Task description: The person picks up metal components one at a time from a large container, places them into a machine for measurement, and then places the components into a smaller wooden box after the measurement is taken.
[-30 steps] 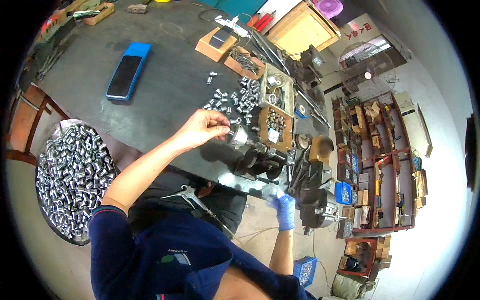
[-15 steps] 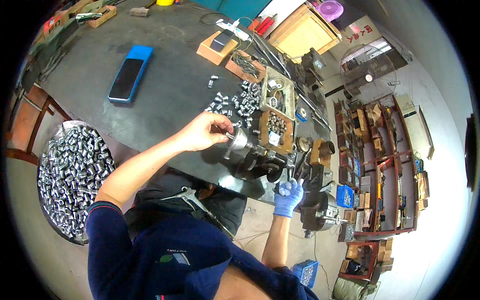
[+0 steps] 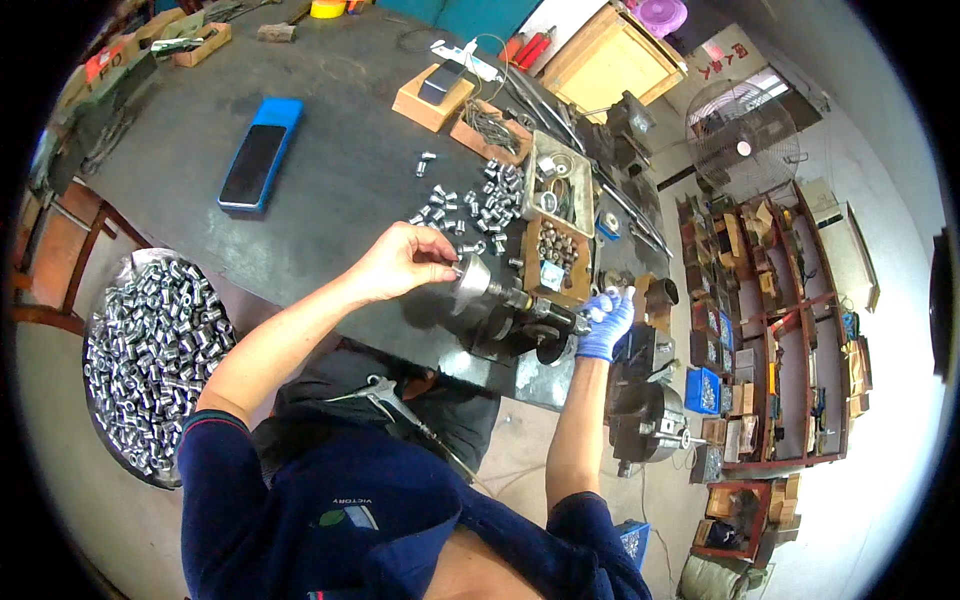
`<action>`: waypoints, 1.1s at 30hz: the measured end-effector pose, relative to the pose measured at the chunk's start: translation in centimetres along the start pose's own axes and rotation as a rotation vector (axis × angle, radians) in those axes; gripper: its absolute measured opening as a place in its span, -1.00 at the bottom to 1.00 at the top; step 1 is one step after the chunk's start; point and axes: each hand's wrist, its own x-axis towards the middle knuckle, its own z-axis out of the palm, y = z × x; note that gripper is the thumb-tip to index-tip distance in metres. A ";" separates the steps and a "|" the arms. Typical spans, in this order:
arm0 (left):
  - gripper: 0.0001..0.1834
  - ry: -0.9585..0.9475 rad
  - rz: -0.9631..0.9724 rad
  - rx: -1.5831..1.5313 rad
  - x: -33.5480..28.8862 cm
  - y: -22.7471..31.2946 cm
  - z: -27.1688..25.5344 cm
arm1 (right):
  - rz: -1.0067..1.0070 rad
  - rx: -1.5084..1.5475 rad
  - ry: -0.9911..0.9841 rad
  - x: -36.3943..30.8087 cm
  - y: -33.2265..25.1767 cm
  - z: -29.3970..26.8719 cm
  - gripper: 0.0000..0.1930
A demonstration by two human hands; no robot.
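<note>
On the dark bench sits a small metal bench machine (image 3: pixel 515 325) with a cone-shaped handwheel (image 3: pixel 473 282) at its left end. My bare left hand (image 3: pixel 408 262) is closed at this wheel, thumb and fingers pinching what looks like its short handle. In a blue glove, my right hand (image 3: pixel 607 322) is at the right end of the machine's spindle, fingers curled in. Whatever lies between those fingers is hidden. Several shiny metal sleeves (image 3: pixel 490 205) lie loose behind the machine. A wooden box (image 3: pixel 537 285) holding small metal parts stands just beyond it.
At left stands a large round tub (image 3: pixel 90 375) heaped with shiny sleeves. An air blow gun (image 3: pixel 380 395) lies across my lap. A blue-cased phone (image 3: pixel 255 165) rests on the bench, and a grey tray (image 3: pixel 540 150) holds odds and ends. Right of me is a round machine head (image 3: pixel 645 420).
My gloved right hand has moved up and away from me, from below the machine to the spindle's right end. The left hand stays at the handwheel, whose spoke has shifted.
</note>
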 end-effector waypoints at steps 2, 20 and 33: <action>-0.78 -0.012 -0.003 -0.047 -0.1 0.0 -0.1 | -0.055 -0.247 0.051 1.0 1.2 -1.7 -0.57; -0.85 0.019 -0.111 -0.074 -0.2 0.9 0.7 | -0.129 -0.500 0.249 0.4 3.4 -5.7 -0.74; -0.53 0.104 -0.334 0.023 -1.1 1.0 0.8 | -0.332 -0.303 0.077 -11.7 1.7 3.6 -0.54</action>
